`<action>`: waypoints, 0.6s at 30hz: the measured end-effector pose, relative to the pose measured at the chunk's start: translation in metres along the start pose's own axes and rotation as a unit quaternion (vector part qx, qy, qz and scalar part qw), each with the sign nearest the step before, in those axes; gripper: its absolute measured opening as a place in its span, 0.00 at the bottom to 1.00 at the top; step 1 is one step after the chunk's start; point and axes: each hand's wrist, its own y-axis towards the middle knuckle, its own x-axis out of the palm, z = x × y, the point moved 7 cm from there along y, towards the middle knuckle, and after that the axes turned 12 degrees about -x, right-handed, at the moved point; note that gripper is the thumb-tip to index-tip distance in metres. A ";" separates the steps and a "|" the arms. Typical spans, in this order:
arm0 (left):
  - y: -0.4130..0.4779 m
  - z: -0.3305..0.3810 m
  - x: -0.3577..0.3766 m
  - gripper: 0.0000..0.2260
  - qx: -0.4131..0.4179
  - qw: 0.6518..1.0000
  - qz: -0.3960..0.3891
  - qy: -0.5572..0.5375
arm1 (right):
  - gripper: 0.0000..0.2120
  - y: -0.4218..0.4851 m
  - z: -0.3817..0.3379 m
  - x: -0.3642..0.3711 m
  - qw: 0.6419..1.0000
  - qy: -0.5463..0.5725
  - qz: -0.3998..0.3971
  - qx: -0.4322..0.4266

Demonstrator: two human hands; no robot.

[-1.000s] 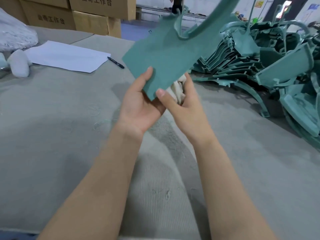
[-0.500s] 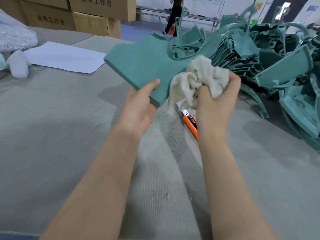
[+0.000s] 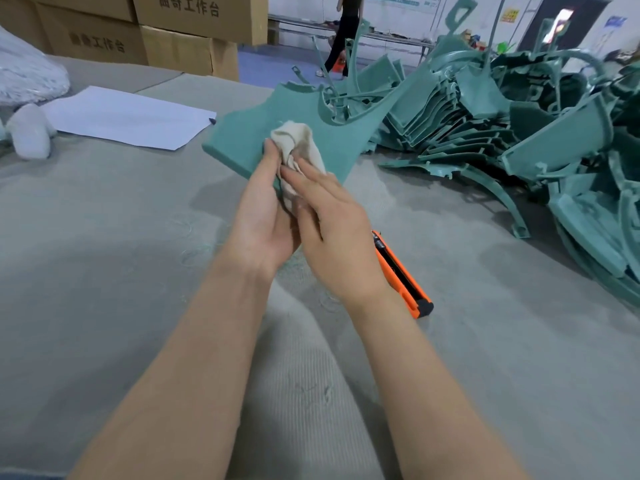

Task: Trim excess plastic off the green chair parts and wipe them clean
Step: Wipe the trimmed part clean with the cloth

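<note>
Left grip [image 3: 263,216] closed on near edge of green chair part [image 3: 239,140]: thumb on top face, fingers underneath, out of sight. Right grip [image 3: 329,226] flat, not clenched, straight fingers [image 3: 308,183] pressing crumpled beige cloth [image 3: 294,140] onto part's upper face; its thumb not visible. Cloth bunched between left thumb and right fingertips, touching both. Part held up off grey tabletop [image 3: 104,254] at frame centre, tilted, flat panel toward camera, curved ribbed end pointing away toward pile of green parts [image 3: 485,126]; whether it touches the pile, cannot tell. Pile heaped on tabletop at right, runs from far edge down right side. Orange utility knife [image 3: 405,275] lies on tabletop just right of right wrist, top end hidden behind the hand. White paper sheet [image 3: 128,116] flat on tabletop at left, well apart from hands. White wrapped bundle [image 3: 27,74] at far left edge. Cardboard boxes [image 3: 194,29] stacked behind tabletop. Another person [image 3: 343,36] stands in background.
</note>
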 end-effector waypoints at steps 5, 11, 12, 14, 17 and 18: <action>0.002 -0.006 0.003 0.16 -0.009 1.000 -0.023 0.010 | 0.18 -0.006 0.048 -0.031 0.987 -0.034 0.123 0.093; 0.008 -0.013 -0.005 0.07 -0.024 0.999 0.013 0.046 | 0.16 -0.038 0.098 -0.077 0.904 0.033 0.313 0.290; 0.009 -0.011 -0.007 0.06 -0.009 0.997 0.022 0.070 | 0.16 -0.037 0.090 -0.082 0.903 0.035 0.338 0.263; 0.008 -0.010 -0.006 0.07 0.015 0.989 0.037 0.142 | 0.16 -0.021 0.063 -0.074 0.942 0.039 0.287 0.168; 0.005 -0.013 0.004 0.09 0.025 0.979 0.002 0.204 | 0.18 -0.002 0.033 -0.029 0.994 -0.021 0.083 0.063; 0.004 -0.012 0.005 0.10 0.021 0.979 -0.009 0.204 | 0.18 0.002 0.031 -0.022 0.996 -0.059 0.052 0.051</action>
